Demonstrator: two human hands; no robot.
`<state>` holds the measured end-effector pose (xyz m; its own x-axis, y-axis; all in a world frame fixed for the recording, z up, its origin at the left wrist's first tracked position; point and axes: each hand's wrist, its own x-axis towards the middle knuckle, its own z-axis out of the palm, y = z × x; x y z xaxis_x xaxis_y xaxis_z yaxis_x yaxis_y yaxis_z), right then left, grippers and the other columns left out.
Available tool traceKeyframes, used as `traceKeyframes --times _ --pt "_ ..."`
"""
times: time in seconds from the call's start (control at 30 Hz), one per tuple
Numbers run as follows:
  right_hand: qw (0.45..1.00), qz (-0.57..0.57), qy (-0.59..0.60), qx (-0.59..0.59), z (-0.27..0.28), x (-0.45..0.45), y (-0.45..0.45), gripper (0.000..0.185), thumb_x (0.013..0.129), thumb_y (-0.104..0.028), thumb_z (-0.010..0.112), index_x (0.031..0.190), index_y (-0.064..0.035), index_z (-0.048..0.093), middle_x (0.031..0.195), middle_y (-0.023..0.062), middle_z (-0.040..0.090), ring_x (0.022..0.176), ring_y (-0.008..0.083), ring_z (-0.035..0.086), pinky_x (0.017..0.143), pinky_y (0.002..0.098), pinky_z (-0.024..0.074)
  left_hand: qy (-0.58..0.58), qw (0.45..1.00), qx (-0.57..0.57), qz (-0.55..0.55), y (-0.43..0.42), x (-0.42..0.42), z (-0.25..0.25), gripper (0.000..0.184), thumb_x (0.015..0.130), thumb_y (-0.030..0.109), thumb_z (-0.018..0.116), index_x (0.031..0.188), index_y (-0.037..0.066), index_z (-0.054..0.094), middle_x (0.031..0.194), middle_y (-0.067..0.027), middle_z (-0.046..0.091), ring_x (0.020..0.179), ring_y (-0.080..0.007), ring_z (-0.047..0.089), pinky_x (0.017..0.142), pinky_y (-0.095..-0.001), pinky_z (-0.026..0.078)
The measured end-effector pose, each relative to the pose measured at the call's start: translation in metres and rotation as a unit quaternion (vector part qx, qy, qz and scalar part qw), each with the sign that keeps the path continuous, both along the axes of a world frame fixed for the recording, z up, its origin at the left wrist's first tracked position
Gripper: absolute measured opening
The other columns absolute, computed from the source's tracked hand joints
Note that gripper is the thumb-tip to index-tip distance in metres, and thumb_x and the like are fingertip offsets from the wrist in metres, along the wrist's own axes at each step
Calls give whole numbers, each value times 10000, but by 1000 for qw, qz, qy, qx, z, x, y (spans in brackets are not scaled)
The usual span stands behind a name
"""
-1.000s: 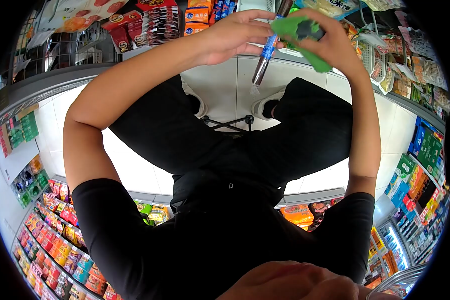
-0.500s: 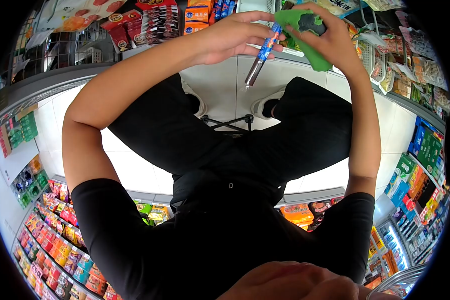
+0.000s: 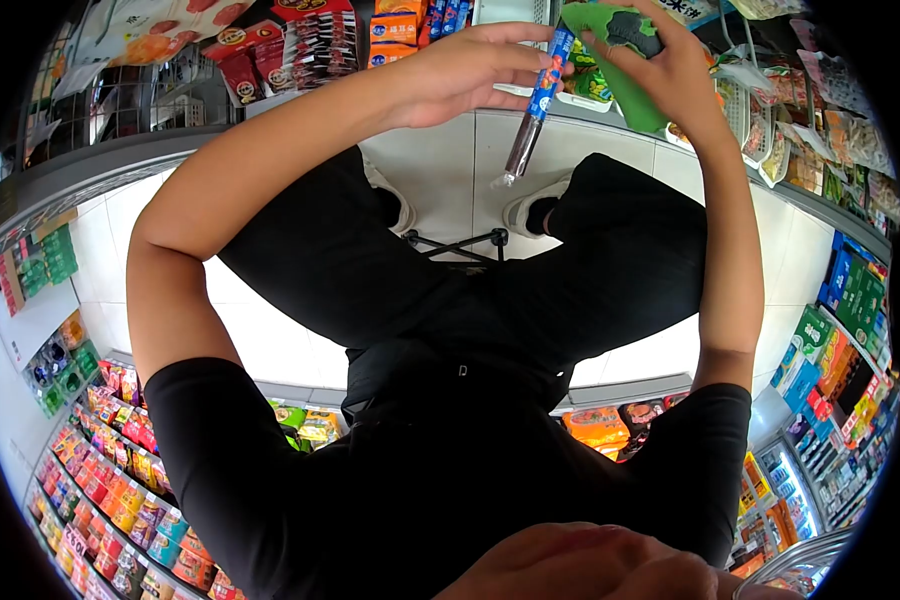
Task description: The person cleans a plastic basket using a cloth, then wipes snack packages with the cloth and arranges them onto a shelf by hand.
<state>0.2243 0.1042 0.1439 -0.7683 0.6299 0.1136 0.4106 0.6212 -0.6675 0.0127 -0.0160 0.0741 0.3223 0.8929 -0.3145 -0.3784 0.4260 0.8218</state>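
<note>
My left hand [image 3: 470,75] is closed around a long, thin snack stick [image 3: 541,95] near its upper part. The stick has a blue printed label, and its clear lower end shows dark brown contents. It hangs tilted, with its lower tip over the floor between my shoes. A green cloth [image 3: 630,90] with a dark grey patch is bunched in my right hand [image 3: 670,75], just right of the stick. Part of the cloth droops below my fingers. Whether the cloth touches the stick at its upper end, I cannot tell.
A shelf edge [image 3: 80,165] curves across the front. Red packets [image 3: 320,45], orange packs [image 3: 394,30] and similar blue sticks [image 3: 450,15] lie on it. White baskets [image 3: 735,115] of bagged goods are at right. A folding stool's legs [image 3: 457,243] stand between my feet.
The stick has turned a little more upright, its lower tip moving right. My right hand and the cloth have shifted slightly up and to the right.
</note>
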Motion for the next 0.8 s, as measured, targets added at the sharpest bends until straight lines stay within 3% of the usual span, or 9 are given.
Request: traceKeyframes --times 0.03,0.13,0.27,0.4,0.5,0.6,0.7,0.8 --pt "1000 -7 -6 -15 1 -1 1 341 799 -109 789 1110 -24 680 1010 135 722 935 234 694 866 354 536 -12 1000 -7 6 2 0 -2 635 1037 224 625 1562 4 343 1342 -120 632 1288 -217 598 1100 -405 482" --pt "994 62 -23 -91 -17 5 3 410 832 -135 787 1223 -82 680 1097 34 713 986 122 663 898 288 532 -34 999 -25 28 4 -1 -8 571 1033 202 627 1520 7 402 1314 -109 633 1256 -217 612 1084 -403 507" --pt "994 99 -8 -47 -23 6 3 387 836 -109 772 1211 -79 682 1089 29 713 969 118 662 879 278 533 -27 997 -34 66 5 -3 -13 503 1030 180 626 1473 15 452 1301 -110 635 1221 -223 632 1064 -405 532" --pt "986 148 -35 -69 -19 3 -3 417 774 -98 763 1183 -69 689 1090 59 716 997 183 678 921 316 528 -24 992 -57 106 6 -3 -6 450 1030 126 603 1444 6 473 1307 -117 631 1208 -228 642 1049 -408 546" --pt "965 241 -47 -97 -18 2 -13 483 694 -106 753 1171 -66 688 1087 105 715 1016 279 676 969 365 511 -60 990 -87 94 10 -7 -7 361 1041 121 581 1393 109 498 1206 -26 650 1095 -167 646 982 -371 537" --pt "943 283 -93 -148 -17 -1 -14 472 696 -92 738 1164 -63 684 1088 112 709 995 282 674 954 360 512 -35 988 -98 110 12 -7 -5 415 1037 102 568 1440 110 467 1201 -26 651 1109 -164 639 1002 -390 525" --pt "983 168 -52 -42 -20 1 -15 471 689 -79 724 1156 -55 676 1087 119 705 979 291 671 944 363 513 -32 988 -94 122 14 -11 -11 420 1037 102 567 1443 112 461 1196 -26 651 1109 -162 638 1004 -393 522" --pt "975 216 -19 -41 -22 1 -11 461 716 -86 771 1168 -71 678 1009 135 715 915 329 678 869 369 548 -39 985 -102 137 16 -12 -10 424 1037 102 566 1445 111 456 1191 -26 653 1107 -159 638 1002 -392 522"
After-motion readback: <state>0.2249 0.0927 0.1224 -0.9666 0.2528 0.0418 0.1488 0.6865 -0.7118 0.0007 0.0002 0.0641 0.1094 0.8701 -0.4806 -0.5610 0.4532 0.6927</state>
